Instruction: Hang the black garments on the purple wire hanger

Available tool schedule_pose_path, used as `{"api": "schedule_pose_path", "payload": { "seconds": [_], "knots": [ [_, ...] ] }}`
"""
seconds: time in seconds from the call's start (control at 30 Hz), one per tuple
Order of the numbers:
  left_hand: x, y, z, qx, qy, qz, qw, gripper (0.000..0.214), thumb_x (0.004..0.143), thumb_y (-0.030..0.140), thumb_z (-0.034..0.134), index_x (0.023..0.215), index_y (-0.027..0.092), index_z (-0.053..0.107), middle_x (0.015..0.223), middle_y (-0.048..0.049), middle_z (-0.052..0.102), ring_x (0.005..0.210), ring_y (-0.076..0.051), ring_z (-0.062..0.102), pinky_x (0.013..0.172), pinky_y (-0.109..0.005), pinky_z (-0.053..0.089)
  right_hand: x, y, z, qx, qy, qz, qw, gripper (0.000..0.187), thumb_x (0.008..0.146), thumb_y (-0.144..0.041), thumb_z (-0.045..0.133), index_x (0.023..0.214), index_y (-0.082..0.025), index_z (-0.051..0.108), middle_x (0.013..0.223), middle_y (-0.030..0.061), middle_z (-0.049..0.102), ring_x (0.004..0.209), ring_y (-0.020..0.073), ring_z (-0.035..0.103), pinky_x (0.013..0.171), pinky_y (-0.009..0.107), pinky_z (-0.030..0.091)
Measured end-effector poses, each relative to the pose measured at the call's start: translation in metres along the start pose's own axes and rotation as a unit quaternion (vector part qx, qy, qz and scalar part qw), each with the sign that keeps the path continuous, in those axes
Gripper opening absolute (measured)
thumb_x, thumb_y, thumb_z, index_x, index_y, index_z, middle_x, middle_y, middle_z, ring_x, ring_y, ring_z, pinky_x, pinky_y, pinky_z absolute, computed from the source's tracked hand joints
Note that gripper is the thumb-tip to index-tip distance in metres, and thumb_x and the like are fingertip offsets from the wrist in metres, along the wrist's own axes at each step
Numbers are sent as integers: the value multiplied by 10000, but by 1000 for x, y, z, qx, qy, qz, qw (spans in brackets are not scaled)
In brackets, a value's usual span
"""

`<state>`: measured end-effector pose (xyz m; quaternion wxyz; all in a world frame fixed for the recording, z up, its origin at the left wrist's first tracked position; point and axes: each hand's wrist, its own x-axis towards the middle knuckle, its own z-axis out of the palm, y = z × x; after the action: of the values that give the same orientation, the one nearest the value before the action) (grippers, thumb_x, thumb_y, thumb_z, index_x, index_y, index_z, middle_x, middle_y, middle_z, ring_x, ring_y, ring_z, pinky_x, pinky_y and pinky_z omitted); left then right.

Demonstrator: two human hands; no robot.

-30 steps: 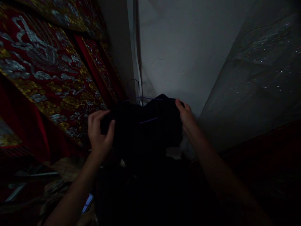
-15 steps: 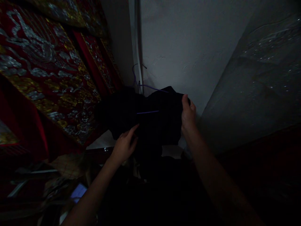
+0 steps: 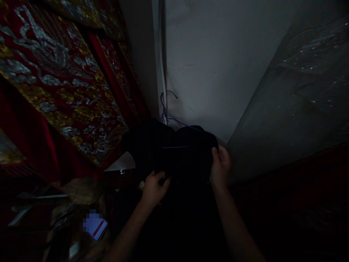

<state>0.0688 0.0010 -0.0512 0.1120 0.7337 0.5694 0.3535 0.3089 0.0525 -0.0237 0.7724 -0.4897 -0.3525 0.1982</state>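
A black garment (image 3: 188, 163) hangs on a thin purple wire hanger (image 3: 184, 123), whose hook stands up beside a pale pole or cord against the wall. My right hand (image 3: 220, 165) is closed round the garment's right edge, thumb on the near side. Lower down on its front, my left hand (image 3: 155, 187) bends its fingers and thumb in on the dark cloth. Exactly how much cloth it pinches is lost in the darkness. A straight purple stretch of the hanger (image 3: 175, 147) crosses the front of the garment.
Red cloth with gold and silver embroidery (image 3: 62, 83) hangs on the left. A pale wall (image 3: 207, 65) rises behind, with clear plastic sheeting (image 3: 289, 102) at right. A lit phone (image 3: 96, 226) lies among dim clutter at lower left.
The garment, hanger and both hands sit lower in view. My left hand's stretched forefinger has bent in towards the thumb at the cloth. My right hand keeps hold of the edge.
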Motion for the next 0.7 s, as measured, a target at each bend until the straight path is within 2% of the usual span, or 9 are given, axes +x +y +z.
{"api": "schedule_pose_path", "payload": {
  "seconds": [0.07, 0.1, 0.13, 0.17, 0.2, 0.3, 0.47, 0.53, 0.7],
  "knots": [
    [-11, 0, 13, -65, 78, -13, 995, 102, 821, 235, 591, 726, 213, 562, 718, -3, 614, 734, -190, 614, 695, -303, 487, -31, 4, -9, -70, 60, -61, 994, 426, 858, -479, 634, 1188, -217, 572, 1272, 118, 587, 1205, 270, 548, 1042, 429, 424],
    [-16, 2, 20, -104, 106, -22, 989, 14, 813, 213, 590, 805, 216, 578, 776, -8, 637, 782, -194, 631, 728, -312, 504, -49, 6, -12, -102, 64, -55, 991, 408, 876, -477, 615, 1201, -238, 550, 1264, 119, 573, 1195, 276, 543, 1011, 420, 438],
    [-21, 5, 26, -146, 127, -38, 980, 106, 816, 211, 596, 922, 218, 590, 859, -21, 661, 842, -198, 651, 766, -322, 522, -67, 8, -14, -114, 41, -27, 992, 346, 891, -488, 592, 1143, -253, 557, 1165, 110, 599, 1107, 275, 576, 944, 400, 470],
    [-26, 8, 32, -191, 140, -58, 970, 241, 823, 219, 609, 1063, 220, 580, 951, -39, 676, 906, -201, 666, 802, -329, 536, -83, 9, -13, -112, -20, 16, 993, 287, 907, -509, 560, 1039, -254, 569, 1026, 91, 619, 991, 266, 604, 872, 378, 490],
    [-30, 11, 37, -231, 147, -82, 958, 388, 833, 231, 622, 1210, 223, 533, 1029, -58, 678, 960, -202, 676, 831, -332, 547, -98, 10, -11, -102, -123, 65, 985, 289, 914, -536, 535, 940, -250, 570, 912, 73, 619, 894, 254, 613, 808, 359, 498],
    [-42, 15, 50, -298, 160, -143, 930, 634, 849, 255, 642, 1427, 221, 382, 1053, -72, 689, 980, -200, 703, 854, -339, 570, -122, 12, 1, -77, -365, 155, 915, 398, 917, -606, 495, 765, -238, 515, 735, 25, 574, 728, 209, 587, 699, 317, 478],
    [-48, 4, 50, -279, 118, -99, 948, 174, 865, 273, 621, 997, 185, 692, 935, -62, 741, 882, -216, 722, 820, -341, 574, -116, 14, 13, -156, -452, 125, 869, 470, 941, -621, 441, 706, -220, 510, 655, -3, 557, 653, 169, 562, 670, 295, 423],
    [-47, 2, 46, -270, 100, -77, 955, 142, 879, 259, 604, 928, 189, 718, 899, -53, 743, 852, -214, 716, 797, -335, 567, -112, 15, 13, -167, -468, 111, 861, 506, 951, -613, 418, 648, -216, 500, 618, 2, 557, 624, 164, 560, 651, 293, 410],
    [-48, 6, 41, -238, 143, -59, 959, 128, 888, 222, 592, 890, 197, 718, 852, -44, 687, 822, -203, 674, 759, -320, 540, -118, 14, 12, -133, -449, 140, 872, 450, 914, -570, 491, 636, -216, 504, 587, 1, 573, 574, 155, 551, 589, 280, 404]
  ]
}}
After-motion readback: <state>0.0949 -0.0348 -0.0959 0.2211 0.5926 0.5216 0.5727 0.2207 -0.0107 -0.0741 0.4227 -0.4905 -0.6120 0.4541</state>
